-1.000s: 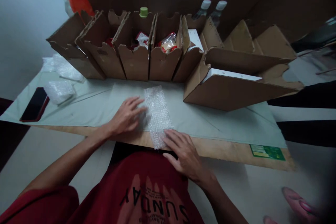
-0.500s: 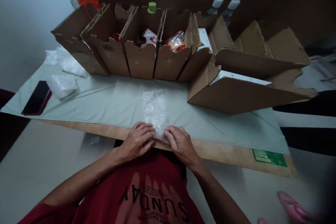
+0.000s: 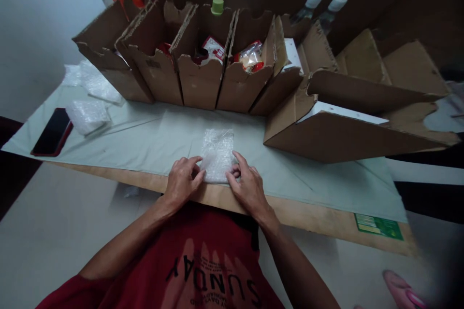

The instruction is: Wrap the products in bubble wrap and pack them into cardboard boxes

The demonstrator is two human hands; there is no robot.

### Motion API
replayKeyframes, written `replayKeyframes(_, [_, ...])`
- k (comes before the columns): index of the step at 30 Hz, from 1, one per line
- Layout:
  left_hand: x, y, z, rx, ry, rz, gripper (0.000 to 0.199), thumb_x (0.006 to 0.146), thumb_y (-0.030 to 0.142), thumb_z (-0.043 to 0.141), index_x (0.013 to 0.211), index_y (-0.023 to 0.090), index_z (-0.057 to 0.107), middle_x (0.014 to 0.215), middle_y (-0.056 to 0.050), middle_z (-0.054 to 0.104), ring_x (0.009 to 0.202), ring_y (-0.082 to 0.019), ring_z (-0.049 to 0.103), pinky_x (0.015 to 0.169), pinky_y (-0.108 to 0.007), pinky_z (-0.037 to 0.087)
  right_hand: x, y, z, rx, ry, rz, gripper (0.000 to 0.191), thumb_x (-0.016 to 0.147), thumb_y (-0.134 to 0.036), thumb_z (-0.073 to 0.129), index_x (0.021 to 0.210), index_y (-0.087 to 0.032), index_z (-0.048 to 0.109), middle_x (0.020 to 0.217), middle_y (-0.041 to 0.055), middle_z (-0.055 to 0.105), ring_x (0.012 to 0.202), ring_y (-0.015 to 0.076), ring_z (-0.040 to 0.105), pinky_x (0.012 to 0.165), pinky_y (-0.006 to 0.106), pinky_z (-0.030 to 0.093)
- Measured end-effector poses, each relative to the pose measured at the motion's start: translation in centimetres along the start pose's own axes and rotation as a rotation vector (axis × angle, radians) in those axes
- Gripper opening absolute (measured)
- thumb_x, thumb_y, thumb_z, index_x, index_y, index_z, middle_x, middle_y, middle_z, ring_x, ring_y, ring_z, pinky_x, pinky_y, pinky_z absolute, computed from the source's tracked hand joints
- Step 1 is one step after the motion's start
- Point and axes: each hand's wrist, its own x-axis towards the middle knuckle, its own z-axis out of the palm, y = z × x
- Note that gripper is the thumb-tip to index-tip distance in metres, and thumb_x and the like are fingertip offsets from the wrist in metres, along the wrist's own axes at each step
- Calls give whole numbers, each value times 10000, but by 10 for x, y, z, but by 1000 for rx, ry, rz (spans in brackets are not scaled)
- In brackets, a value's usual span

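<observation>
A piece of clear bubble wrap [image 3: 217, 152] lies flat on the pale cloth at the near edge of the table, its near part seemingly doubled over. My left hand [image 3: 183, 176] grips its lower left edge between thumb and index finger, with the other fingers curled. On the opposite side, my right hand [image 3: 247, 181] holds the lower right edge, thumb below and index finger stretched along the side. Whether anything lies inside the wrap cannot be made out.
Several cardboard bins [image 3: 199, 82] line the back, some with packets inside. A larger cardboard holder [image 3: 348, 135] juts forward at right. To the left lie a phone [image 3: 52, 131] and more bubble wrap [image 3: 88, 117]. Bottles [image 3: 308, 7] stand behind the bins.
The bubble wrap's near end has been folded away from me, so the piece looks shorter. Both hands have shifted slightly forward along its sides. The view has moved a little.
</observation>
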Motion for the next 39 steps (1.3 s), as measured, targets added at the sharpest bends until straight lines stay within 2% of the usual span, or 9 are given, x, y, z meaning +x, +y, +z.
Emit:
replayKeyframes(4, [4, -4, 7, 207, 3, 82, 468, 901, 186, 650, 1361, 209, 566, 788, -20, 703, 823, -255, 628, 805, -405, 488, -11, -3, -16, -186, 108, -149, 539, 975, -313, 607, 1485, -214, 464, 1148, 119, 737, 1022, 295, 681, 884, 447, 487])
replayKeyframes(7, [2, -3, 5, 289, 15, 131, 475, 933, 221, 635, 1396, 203, 532, 823, -34, 704, 833, -258, 630, 788, -398, 481, -14, -6, -20, -227, -8, -335, 408, 970, -273, 626, 1372, -216, 584, 1362, 146, 671, 1243, 320, 605, 1003, 473, 443])
replayKeyframes(12, [-15, 3, -8, 189, 27, 340, 414, 970, 297, 602, 1374, 224, 551, 1197, -120, 700, 1112, -293, 624, 950, -462, 476, -7, -3, -7, -142, -67, -394, 217, 1026, -159, 514, 1062, -217, 720, 1127, 74, 782, 1093, 240, 687, 935, 411, 468])
replayKeyframes(14, [-19, 4, -10, 138, 0, 398, 371, 983, 260, 576, 1353, 231, 572, 1137, -105, 721, 1092, -282, 631, 952, -464, 470, -5, -2, -5, -57, -70, -322, 235, 1051, -199, 490, 1041, -224, 723, 1009, 50, 797, 937, 211, 714, 865, 385, 492])
replayKeyframes(20, [2, 1, 2, 191, 26, 207, 312, 968, 191, 543, 1264, 201, 642, 853, -51, 709, 860, -238, 626, 844, -409, 476, -6, -7, -13, -119, 137, -251, 213, 1036, -293, 548, 1171, -225, 697, 1121, 90, 767, 1030, 252, 695, 901, 419, 491])
replayKeyframes(25, [10, -2, 1, 261, 54, 211, 313, 968, 239, 560, 1269, 199, 637, 1105, -118, 704, 1010, -282, 622, 889, -448, 482, -1, -7, -7, -224, -62, -423, 282, 984, -221, 598, 1253, -232, 680, 1302, 106, 719, 1287, 307, 588, 1039, 492, 429])
replayKeyframes(30, [-5, -2, -10, 118, -20, 423, 332, 964, 260, 589, 1293, 222, 612, 1154, -103, 715, 1174, -291, 600, 1041, -490, 446, 4, -2, -2, -69, -99, -335, 270, 1028, -184, 515, 1228, -232, 689, 1103, 63, 787, 1127, 245, 669, 1000, 439, 463])
replayKeyframes(35, [12, -6, -3, 184, -9, 274, 323, 972, 215, 540, 1278, 175, 635, 929, -78, 728, 926, -257, 627, 883, -428, 494, 2, -8, -10, -151, 8, -303, 317, 1018, -304, 561, 1308, -219, 656, 1278, 118, 719, 1198, 286, 626, 1003, 460, 463])
replayKeyframes(39, [25, -9, 1, 261, 30, 194, 320, 960, 265, 587, 1254, 158, 654, 999, -111, 729, 953, -280, 628, 875, -435, 496, 13, -15, -4, -283, -59, -424, 327, 961, -259, 653, 1281, -192, 663, 1287, 134, 710, 1227, 311, 602, 1029, 483, 421])
